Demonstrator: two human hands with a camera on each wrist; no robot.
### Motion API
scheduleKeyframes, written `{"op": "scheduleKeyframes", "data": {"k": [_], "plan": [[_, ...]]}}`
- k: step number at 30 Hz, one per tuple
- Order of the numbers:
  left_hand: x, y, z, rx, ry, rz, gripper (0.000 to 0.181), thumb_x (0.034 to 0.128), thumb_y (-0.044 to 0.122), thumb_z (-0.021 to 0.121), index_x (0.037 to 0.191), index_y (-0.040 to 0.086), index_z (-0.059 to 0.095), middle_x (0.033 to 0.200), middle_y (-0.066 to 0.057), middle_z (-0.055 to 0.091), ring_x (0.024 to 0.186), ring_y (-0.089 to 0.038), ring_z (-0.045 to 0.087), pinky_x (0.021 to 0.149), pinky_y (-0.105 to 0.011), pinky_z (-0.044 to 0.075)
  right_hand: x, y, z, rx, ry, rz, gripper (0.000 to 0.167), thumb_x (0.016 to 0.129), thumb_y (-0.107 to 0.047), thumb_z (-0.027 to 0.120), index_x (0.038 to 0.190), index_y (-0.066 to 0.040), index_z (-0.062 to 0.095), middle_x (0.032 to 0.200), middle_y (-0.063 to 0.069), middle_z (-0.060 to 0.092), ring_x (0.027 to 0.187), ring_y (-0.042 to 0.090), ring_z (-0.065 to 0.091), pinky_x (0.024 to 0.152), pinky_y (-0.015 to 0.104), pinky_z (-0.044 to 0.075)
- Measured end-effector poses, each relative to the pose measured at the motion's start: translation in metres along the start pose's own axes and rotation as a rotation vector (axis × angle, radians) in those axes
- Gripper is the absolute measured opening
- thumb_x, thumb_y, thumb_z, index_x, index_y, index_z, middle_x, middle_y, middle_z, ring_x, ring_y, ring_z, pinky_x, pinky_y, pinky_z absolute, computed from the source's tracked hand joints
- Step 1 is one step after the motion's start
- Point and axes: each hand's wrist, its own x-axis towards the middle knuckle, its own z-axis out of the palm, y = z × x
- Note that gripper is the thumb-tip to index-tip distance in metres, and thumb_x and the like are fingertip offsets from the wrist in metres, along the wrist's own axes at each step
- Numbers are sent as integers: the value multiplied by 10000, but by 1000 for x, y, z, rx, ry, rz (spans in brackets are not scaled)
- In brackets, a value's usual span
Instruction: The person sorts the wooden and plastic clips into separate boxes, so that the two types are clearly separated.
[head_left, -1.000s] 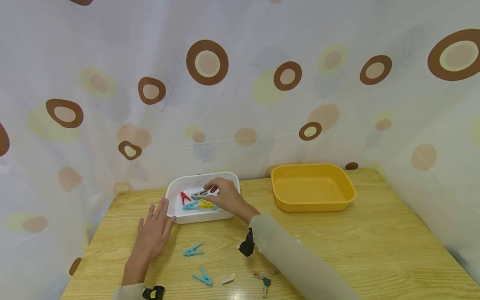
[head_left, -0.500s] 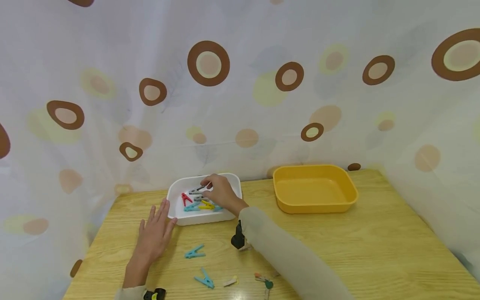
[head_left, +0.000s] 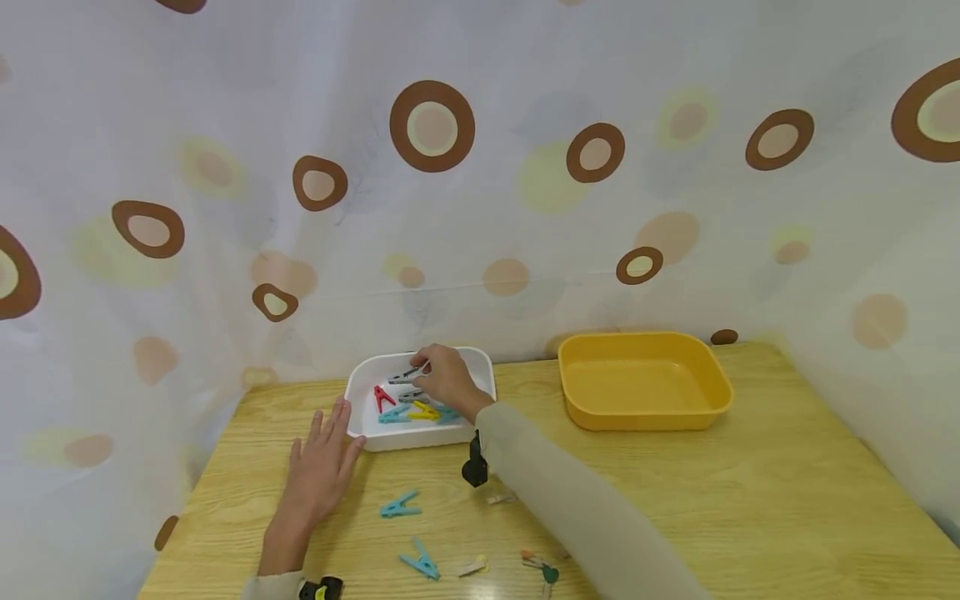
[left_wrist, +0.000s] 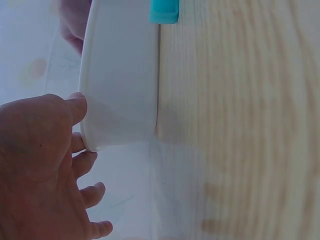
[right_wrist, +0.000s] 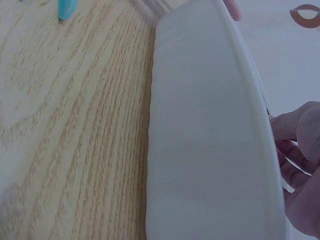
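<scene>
A white tray [head_left: 417,441] holds several clothespins: a red clothespin [head_left: 382,398], a yellow clothespin [head_left: 426,411], light blue clothespins [head_left: 394,416] and a grey clothespin [head_left: 412,397]. Over the tray's back half, my right hand [head_left: 450,381] pinches another grey clothespin [head_left: 403,377] between thumb and fingers. My left hand [head_left: 318,468] rests with extended fingers against the tray's left end. In the left wrist view, the left thumb [left_wrist: 76,108] touches the tray's rim. The tray wall partly hides the right hand [right_wrist: 302,165] in the right wrist view, and the held clothespin is mostly hidden there.
A yellow tray [head_left: 645,421] stands at the back right. Two light blue clothespins [head_left: 401,505] lie in front of the white tray, with small wooden clips [head_left: 472,567] nearby, one bearing a green piece [head_left: 551,575]. A patterned curtain [head_left: 510,225] hangs behind the table.
The right hand has moved slightly back and left inside the white tray, and two grey clothespins now show apart there. The left hand stays at the tray's end. The head view has shifted slightly.
</scene>
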Motion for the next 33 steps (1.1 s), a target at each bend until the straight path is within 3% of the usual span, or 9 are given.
{"op": "scheduleKeyframes", "data": {"k": [7,20,33], "plan": [[0,1,2,0,3,-3,675,1112,433,375,1645,69,179,1700,-128,177,1530,-481,133,1127,-777,119,7,6,8,-56,-9,48,222,899,-37,776,1118,-14,751,1045,83,724,919,200,638,838,325,545],[1,0,3,1,8,-7,675,1112,451,362,1646,76,188,1700,-107,183,1536,-463,132,1133,-772,116,10,4,17,-48,22,102,253,899,-38,780,1148,-15,747,1049,82,717,914,198,624,872,350,549],[1,0,3,1,5,-14,673,1114,452,357,1646,75,188,1704,-102,170,1539,-461,119,1131,-775,105,6,5,19,-41,21,89,239,931,-53,749,1169,-29,743,1025,58,674,886,175,584,829,319,526]]}}
